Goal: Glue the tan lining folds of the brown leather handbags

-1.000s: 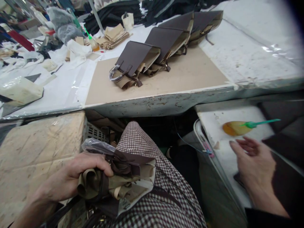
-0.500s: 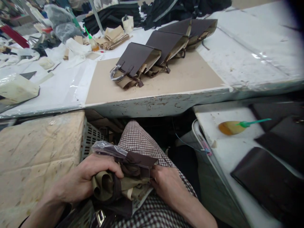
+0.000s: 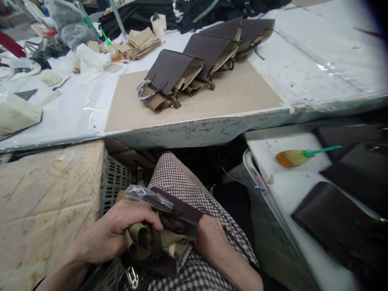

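On my lap lies a dark brown handbag, partly folded, with its olive lining pulled outward. Clear plastic wrap covers its handle. My left hand is closed round the bunched lining and brown edge, thumb on top. At the other end, my right hand grips the bag's side; its fingertips are hidden behind or inside the bag. A metal clasp shows low, below the left hand. The checked cloth over my legs lies beneath the bag.
Several similar brown bags lie on cardboard on the white table. A glue bottle with a green nozzle lies on the right side table, near more dark bags. A paper-covered box and plastic crate stand left.
The bag has turned slightly, and its brown panel now slants down towards my right hand. Both hands keep their hold. The whole view has shifted a little.
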`<state>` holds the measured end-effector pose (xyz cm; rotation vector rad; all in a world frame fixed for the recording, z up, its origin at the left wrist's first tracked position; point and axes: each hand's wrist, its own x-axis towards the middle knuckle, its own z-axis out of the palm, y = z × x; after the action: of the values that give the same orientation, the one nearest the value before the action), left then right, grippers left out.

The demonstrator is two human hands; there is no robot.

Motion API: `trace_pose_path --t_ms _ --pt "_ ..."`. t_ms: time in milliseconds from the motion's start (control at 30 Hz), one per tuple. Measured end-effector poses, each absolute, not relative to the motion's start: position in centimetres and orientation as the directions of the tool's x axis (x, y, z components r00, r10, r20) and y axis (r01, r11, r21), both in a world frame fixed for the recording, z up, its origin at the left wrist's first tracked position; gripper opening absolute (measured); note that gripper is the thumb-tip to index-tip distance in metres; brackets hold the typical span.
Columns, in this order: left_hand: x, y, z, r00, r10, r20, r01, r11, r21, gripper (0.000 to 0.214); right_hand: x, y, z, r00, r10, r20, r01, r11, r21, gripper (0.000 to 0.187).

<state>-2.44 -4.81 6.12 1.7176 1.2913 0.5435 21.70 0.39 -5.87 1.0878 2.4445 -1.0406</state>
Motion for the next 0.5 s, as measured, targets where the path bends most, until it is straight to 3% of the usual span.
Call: trace_pose_path --t_ms 200,367,500 --pt "-2.0 -5.1 6.2 0.341 0.931 -0.131 0.577 -0.097 0.811 0.017 21.7 0.0 -5.7 -0.657 0.554 -0.512 0.748 0.388 -0.539 0.014" --pt "-2.0 -5.5 6.1 0.315 0.938 -0.141 0.639 -0.100 0.763 0.022 21.7 -0.3 -6.3 -0.638 0.577 -0.510 0.757 0.346 -0.554 0.021" --pt "-2.0 -5.5 6.3 0.288 0.942 -0.172 0.640 -0.056 0.766 0.024 22.2 -0.8 -6.6 -0.589 0.629 -0.507 0.788 0.310 -0.531 0.016"
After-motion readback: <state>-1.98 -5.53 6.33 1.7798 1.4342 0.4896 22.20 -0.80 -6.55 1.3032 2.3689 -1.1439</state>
